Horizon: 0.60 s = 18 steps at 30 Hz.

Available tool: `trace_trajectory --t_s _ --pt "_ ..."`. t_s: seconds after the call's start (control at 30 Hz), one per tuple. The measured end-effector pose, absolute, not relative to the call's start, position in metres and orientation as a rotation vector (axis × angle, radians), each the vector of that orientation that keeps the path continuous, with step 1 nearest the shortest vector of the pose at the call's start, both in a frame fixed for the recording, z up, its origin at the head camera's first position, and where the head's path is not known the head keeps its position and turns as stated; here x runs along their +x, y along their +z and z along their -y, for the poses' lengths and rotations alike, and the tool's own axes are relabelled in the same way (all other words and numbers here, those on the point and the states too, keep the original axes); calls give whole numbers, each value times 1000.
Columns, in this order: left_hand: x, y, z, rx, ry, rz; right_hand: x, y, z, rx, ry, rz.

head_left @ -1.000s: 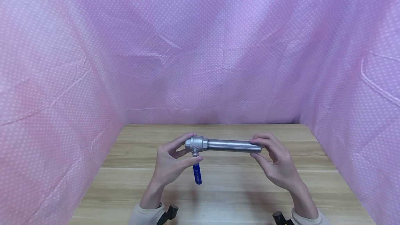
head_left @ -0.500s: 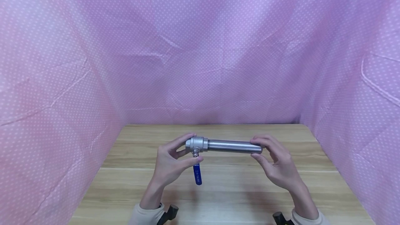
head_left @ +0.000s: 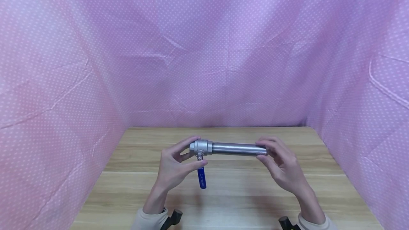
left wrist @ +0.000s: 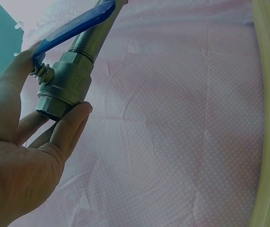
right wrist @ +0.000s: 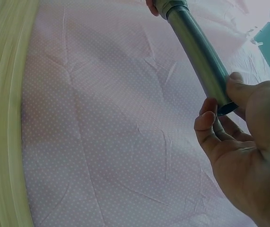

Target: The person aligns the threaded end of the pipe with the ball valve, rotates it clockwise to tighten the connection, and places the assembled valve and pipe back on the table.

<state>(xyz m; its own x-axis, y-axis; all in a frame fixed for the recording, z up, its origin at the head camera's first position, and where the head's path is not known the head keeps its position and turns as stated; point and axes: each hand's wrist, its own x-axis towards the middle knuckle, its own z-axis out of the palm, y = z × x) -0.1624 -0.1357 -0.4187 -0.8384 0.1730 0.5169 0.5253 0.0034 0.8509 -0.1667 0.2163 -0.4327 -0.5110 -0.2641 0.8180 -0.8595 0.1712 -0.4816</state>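
Observation:
A metal ball valve (head_left: pixel 201 147) with a blue lever handle (head_left: pixel 202 178) is joined to a straight steel pipe (head_left: pixel 236 148). My left hand (head_left: pixel 174 168) holds the valve at its left end, thumb by the base of the lever and fingers behind the body. The pipe's far right end sits between the thumb and fingers of my right hand (head_left: pixel 282 166). In the left wrist view, a few threads (left wrist: pixel 82 51) show where the pipe enters the valve's hex end. The right wrist view shows the pipe's open end (right wrist: pixel 227 109) by the fingertips.
Below the hands lies a wood-grain table (head_left: pixel 230 201). Pink dotted cloth (head_left: pixel 217 63) hangs behind it and along both sides. Dark wrist mounts (head_left: pixel 172 219) show near the bottom edge.
The right hand's fingers and thumb have shifted slightly at the pipe's end. The valve and left hand stay where they were.

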Motion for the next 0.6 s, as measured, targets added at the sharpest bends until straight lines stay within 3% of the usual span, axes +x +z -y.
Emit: trace_trajectory --t_s 0.6 --pt "-163 -419 136 -726 -1929 2026 -171 -433 -215 1188 1439 1782"
